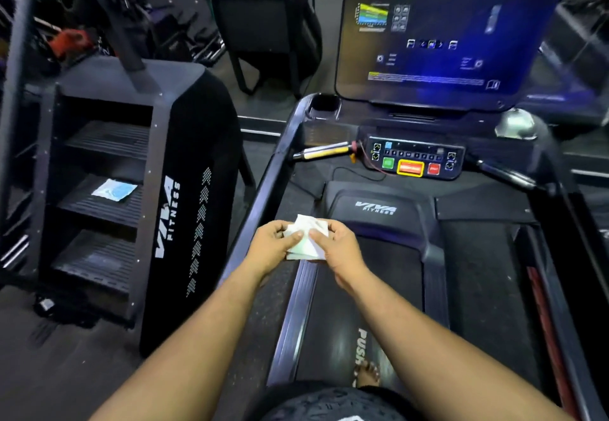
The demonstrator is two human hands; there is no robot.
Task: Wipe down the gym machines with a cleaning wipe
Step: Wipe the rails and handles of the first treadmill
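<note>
Now both hands pinch one folded white cleaning wipe (pixel 304 239), soft and crumpled. Left hand (pixel 273 244) and right hand (pixel 336 246) fingers curl around its edges, above the ribbed black treadmill (pixel 379 289) deck.

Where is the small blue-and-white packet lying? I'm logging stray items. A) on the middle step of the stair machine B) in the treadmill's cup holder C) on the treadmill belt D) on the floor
A: the packet lies flat on the stair machine's middle step.
</note>
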